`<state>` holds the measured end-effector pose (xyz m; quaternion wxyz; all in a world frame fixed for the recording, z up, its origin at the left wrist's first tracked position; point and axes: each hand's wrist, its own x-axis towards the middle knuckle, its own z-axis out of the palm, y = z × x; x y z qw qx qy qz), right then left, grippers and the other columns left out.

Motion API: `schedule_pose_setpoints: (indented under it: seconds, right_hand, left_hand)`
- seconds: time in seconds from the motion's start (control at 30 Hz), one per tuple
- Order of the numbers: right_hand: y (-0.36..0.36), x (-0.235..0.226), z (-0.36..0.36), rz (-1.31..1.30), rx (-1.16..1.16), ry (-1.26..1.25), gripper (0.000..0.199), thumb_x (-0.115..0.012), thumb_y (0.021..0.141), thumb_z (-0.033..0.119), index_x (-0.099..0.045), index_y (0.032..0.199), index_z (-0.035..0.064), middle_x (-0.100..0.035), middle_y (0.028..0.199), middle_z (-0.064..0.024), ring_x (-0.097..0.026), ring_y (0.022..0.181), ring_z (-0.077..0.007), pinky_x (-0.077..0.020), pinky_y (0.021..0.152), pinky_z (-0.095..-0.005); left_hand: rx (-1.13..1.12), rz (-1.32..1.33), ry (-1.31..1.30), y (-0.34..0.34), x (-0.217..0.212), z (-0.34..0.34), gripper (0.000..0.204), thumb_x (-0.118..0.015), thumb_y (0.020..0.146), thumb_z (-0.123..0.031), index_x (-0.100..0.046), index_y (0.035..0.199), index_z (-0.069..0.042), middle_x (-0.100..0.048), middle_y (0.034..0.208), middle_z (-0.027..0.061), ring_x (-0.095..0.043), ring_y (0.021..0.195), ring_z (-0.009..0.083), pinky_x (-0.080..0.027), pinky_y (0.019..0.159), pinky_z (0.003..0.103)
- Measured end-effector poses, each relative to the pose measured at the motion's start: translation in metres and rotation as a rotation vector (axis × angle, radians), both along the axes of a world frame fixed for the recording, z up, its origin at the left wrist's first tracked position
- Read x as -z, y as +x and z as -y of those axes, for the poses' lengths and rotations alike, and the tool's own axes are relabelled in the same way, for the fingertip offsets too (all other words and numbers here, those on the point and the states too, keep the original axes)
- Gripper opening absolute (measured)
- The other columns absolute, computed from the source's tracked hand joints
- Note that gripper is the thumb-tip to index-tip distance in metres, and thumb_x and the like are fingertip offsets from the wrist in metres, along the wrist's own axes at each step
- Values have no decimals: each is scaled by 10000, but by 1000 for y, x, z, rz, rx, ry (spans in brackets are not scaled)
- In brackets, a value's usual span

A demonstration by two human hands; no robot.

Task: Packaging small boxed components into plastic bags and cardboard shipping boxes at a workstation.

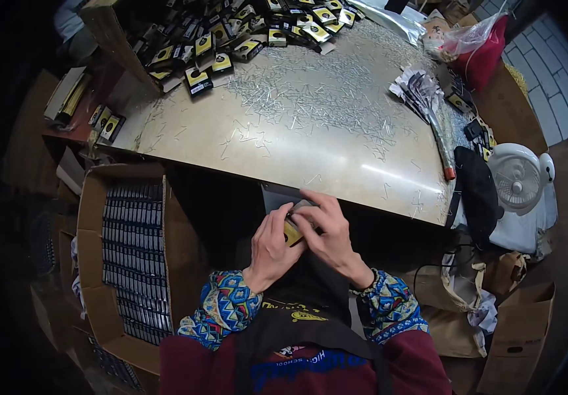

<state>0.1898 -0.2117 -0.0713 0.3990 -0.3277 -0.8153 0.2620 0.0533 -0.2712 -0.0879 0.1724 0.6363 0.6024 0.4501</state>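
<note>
Both of my hands meet just below the near edge of the metal-topped table [310,131]. My left hand [272,242] and my right hand [327,230] together grip one small black and yellow box [292,230], fingers curled over its top. Most of the box is hidden under my fingers. A grey flat piece [277,196] shows just above my hands at the table edge. My patterned sleeves come in from below.
A heap of small black and yellow boxes [231,39] lies at the far left of the table, with several thin metal bits [310,99] scattered mid-table. An open carton [132,257] packed with rows of boxes stands at my left. A white fan [517,178], bags and cartons are at right.
</note>
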Motion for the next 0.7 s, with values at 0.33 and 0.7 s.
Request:
schedule_pose_setpoints:
  seconds: [0.33,0.7]
  right_hand:
    - [-12,-9,-5,-124,159,-163,100,-705,795,37,-661,871,-10,-657,1139,-166,-612,1029,-300,-503,863,-366]
    - [-1,-20,-2,-219,40,-491,100,-667,877,66,-654,930,-18,-677,909,-85,-639,765,-145,-509,702,-263]
  left_hand:
    - [0,-23,-9,-11,-3,-2,709,-827,663,-98,-449,1258,-22,-576,1086,194,-604,959,390,-516,796,412]
    - [-21,432,-244,-17,-7,-3,711,-792,786,-168,-363,1331,-13,-574,1153,136,-587,1029,195,-480,892,320]
